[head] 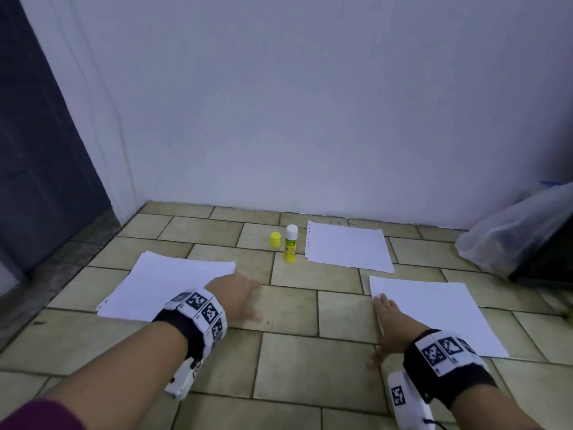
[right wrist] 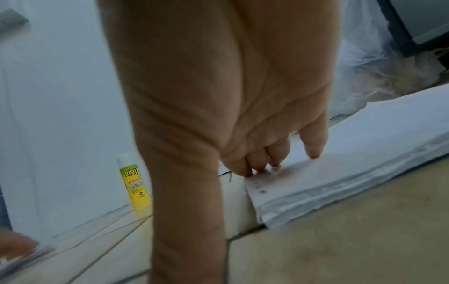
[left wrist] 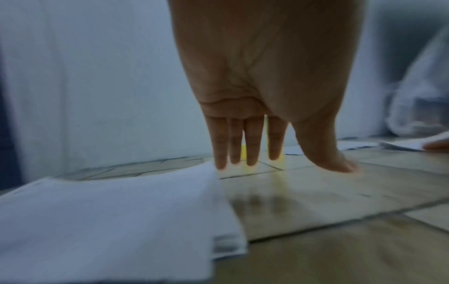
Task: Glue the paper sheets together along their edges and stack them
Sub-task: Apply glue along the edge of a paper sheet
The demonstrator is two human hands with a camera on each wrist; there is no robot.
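Paper stack (head: 440, 318) under flat right hand (head: 391, 325).

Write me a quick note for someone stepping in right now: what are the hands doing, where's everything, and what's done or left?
Left hand: open, fingers straight, at the right edge of the left paper pile, holding nothing.
Right hand: open, fingertips resting on the near-left corner of the right paper pile.
Third paper pile lies by the wall. Glue stick stands uncapped on the tiled floor beside it, its yellow cap just left.
Done: glue opened. Left: whether any sheets are already glued cannot be told; gluing edges and stacking remain.
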